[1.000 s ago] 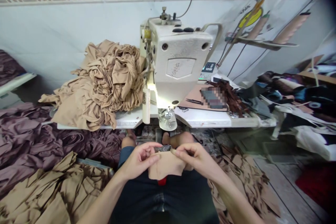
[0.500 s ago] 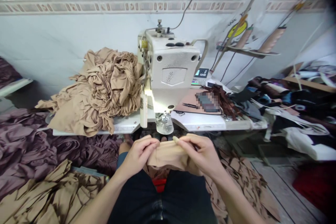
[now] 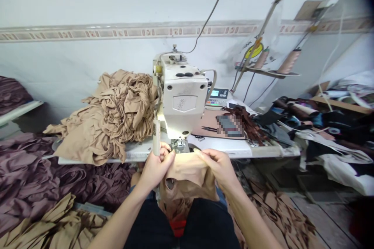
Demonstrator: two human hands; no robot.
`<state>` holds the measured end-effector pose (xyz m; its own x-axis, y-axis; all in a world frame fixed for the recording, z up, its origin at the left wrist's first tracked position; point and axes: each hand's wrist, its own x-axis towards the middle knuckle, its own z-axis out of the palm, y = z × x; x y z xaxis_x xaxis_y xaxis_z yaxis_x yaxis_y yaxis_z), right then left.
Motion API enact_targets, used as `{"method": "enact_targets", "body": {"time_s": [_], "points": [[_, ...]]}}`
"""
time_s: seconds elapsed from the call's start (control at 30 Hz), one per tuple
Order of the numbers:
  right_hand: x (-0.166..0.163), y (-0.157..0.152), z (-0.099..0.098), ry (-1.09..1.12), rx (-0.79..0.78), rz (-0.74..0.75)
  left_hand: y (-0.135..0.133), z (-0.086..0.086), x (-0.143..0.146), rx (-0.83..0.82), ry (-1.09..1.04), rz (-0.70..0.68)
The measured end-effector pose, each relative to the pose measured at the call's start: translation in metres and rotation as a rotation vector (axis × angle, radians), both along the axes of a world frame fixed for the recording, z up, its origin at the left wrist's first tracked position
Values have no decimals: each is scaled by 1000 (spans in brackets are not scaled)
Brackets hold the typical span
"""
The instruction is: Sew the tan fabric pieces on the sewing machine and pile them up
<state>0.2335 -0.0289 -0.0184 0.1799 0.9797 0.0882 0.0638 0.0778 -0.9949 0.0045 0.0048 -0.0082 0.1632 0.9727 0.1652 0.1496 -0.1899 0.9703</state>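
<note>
My left hand (image 3: 157,167) and my right hand (image 3: 217,167) both pinch the top edge of a tan fabric piece (image 3: 187,177), held up just below the presser foot (image 3: 179,144) of a white sewing machine (image 3: 183,99). The fabric hangs down over my lap in dark shorts (image 3: 187,227). My left hand's fingertips nearly touch the machine bed edge. Both hands are closed on the cloth.
A big heap of tan fabric (image 3: 113,111) lies on the sewing table (image 3: 222,146) left of the machine. Purple cloth (image 3: 32,175) piles up at left, tan pieces (image 3: 43,225) on the floor. A brown pad with snips (image 3: 210,128), thread cones (image 3: 288,62) and clutter stand at right.
Both hands have lifted the tan piece from my lap up toward the machine's presser foot. The view has tilted upward, showing more wall.
</note>
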Motion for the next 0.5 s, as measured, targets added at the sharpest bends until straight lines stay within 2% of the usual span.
{"method": "enact_targets", "body": {"time_s": [0.27,0.4,0.5], "points": [[6,17,-4,67,9,-64,23,-7,10,58,-69,-40],[6,19,-8,74,8,-65,27,-12,14,20,-133,-68],[6,10,-18,101,-35,-18,23,-17,14,-29,-181,-44]]}}
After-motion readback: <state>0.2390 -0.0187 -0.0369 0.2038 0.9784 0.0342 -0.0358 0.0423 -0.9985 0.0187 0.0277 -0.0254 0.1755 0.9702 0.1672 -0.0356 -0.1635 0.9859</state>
